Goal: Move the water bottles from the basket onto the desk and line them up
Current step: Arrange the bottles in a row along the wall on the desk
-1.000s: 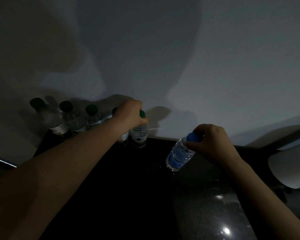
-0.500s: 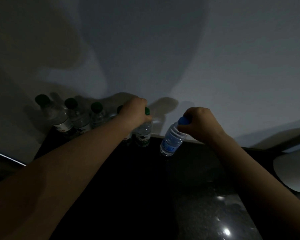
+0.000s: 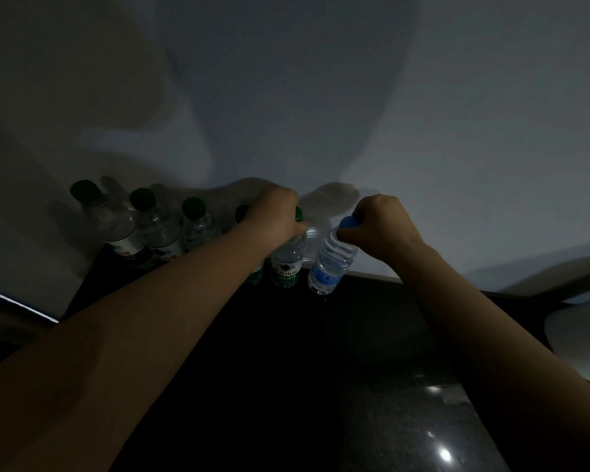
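Note:
Several clear water bottles with green caps stand in a row against the wall at the back of the dark desk (image 3: 286, 369). My left hand (image 3: 276, 219) grips the neck of the rightmost green-capped bottle (image 3: 286, 264). My right hand (image 3: 378, 226) holds a blue-capped, blue-labelled bottle (image 3: 331, 264) by its neck, right beside that green-capped one at the end of the row. Whether its base touches the desk I cannot tell. The basket is out of view.
A pale wall rises directly behind the row. The leftmost green-capped bottle (image 3: 113, 226) stands near the desk's left edge. A white rounded object (image 3: 579, 345) lies at the right edge of view. Bright light reflects off the glossy desk near the front right.
My right hand has carried the blue-capped bottle left and back, from the middle of the desk to beside the green-capped row. My left hand has stayed on the rightmost green-capped bottle.

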{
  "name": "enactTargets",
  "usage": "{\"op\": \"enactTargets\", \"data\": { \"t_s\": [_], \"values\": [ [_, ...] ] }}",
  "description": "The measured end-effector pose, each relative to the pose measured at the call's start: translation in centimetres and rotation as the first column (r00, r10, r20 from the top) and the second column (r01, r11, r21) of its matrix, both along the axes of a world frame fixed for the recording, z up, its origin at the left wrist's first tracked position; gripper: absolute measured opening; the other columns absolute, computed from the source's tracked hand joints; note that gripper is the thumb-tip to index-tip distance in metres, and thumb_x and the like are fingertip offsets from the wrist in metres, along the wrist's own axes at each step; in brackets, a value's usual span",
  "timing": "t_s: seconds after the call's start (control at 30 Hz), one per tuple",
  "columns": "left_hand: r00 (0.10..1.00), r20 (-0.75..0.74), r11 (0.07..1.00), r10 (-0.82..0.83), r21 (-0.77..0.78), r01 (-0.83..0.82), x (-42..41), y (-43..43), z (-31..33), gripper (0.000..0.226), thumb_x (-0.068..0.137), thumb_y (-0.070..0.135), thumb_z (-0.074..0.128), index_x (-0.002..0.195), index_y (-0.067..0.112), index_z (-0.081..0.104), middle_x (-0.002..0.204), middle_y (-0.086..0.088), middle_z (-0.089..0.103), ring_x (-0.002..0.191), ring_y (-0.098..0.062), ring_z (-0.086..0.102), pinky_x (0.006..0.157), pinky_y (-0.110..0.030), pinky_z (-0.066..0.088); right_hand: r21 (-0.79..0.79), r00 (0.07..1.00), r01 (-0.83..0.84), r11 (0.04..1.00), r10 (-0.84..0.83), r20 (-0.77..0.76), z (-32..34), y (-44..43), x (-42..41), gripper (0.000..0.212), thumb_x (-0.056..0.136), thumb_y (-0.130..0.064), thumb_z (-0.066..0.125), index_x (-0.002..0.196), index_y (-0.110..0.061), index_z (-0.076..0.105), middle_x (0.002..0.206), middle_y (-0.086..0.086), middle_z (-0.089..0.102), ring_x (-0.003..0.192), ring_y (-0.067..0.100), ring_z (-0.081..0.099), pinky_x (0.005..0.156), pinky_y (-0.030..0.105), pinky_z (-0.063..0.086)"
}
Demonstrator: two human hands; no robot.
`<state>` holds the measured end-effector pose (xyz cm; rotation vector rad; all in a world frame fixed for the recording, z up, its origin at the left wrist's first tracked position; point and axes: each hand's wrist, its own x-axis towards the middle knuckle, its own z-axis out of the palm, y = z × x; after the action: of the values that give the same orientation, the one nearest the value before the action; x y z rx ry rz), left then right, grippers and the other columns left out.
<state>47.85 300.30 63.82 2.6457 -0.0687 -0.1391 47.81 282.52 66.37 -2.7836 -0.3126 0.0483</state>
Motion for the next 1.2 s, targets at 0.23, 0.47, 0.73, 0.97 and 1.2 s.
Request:
{"op": "enactTargets", "data": {
  "t_s": [0.23,0.47,0.73,0.97,1.2],
  "values": [
    [1.000,0.004,1.000,-0.009,-0.011,0.009,-0.2,0.1,0.2,0.025,0.083,0.025,0.068,0.080,0.008,0.050,0.080,-0.008,0.051,0.076,-0.023,0.052,0.064,-0.031,0.038,0.015,0.997,0.068,0.998,-0.067,-0.032,-0.5,1.1,0.6,0.030,0.078,-0.026,0.075,0.083,0.003,0.067,0.082,0.018,0.066,0.072,0.025,0.062,0.063,0.035,0.052],
    [1.000,0.016,1.000,-0.007,-0.014,0.007,-0.3,0.1,0.1,0.024,0.084,0.025,0.067,0.088,0.002,0.058,0.082,-0.010,0.052,0.076,-0.023,0.053,0.064,-0.031,0.040,0.030,0.993,0.099,0.995,-0.097,-0.062,-0.9,1.7,1.0,0.028,0.079,-0.024,0.074,0.082,0.003,0.066,0.077,0.016,0.063,0.065,0.021,0.057,0.053,0.025,0.044],
    [0.999,0.035,0.999,0.006,-0.034,-0.004,-0.2,0.1,-0.1,0.021,0.082,0.021,0.068,0.084,0.003,0.057,0.080,-0.009,0.052,0.074,-0.022,0.053,0.062,-0.029,0.039,0.000,0.990,0.087,0.996,-0.087,-0.111,-1.0,2.8,0.7,0.031,0.082,-0.025,0.070,0.086,0.005,0.065,0.080,0.018,0.064,0.066,0.020,0.055,0.057,0.028,0.045],
    [0.999,-0.011,0.998,0.050,-0.034,-0.050,0.0,-0.1,0.0,0.024,0.085,0.024,0.065,0.075,0.006,0.052,0.067,-0.003,0.045,0.071,-0.022,0.054,0.060,-0.029,0.040,-0.004,0.993,0.069,0.998,-0.069,-0.095,-0.6,2.7,0.2,0.031,0.084,-0.023,0.069,0.097,0.005,0.066,0.097,0.019,0.067,0.082,0.026,0.063,0.056,0.023,0.043],
    [0.995,-0.041,0.994,0.091,-0.058,-0.094,-0.5,-0.3,0.2,0.025,0.086,0.029,0.066,0.087,0.007,0.055,0.085,-0.009,0.052,0.078,-0.021,0.053,0.064,-0.031,0.039,-0.001,0.996,0.072,0.997,-0.072,-0.054,0.0,0.7,-1.1,0.035,0.081,-0.023,0.073,0.105,0.001,0.063,0.101,0.015,0.066,0.088,0.024,0.063,0.073,0.031,0.050]
  ]
}}
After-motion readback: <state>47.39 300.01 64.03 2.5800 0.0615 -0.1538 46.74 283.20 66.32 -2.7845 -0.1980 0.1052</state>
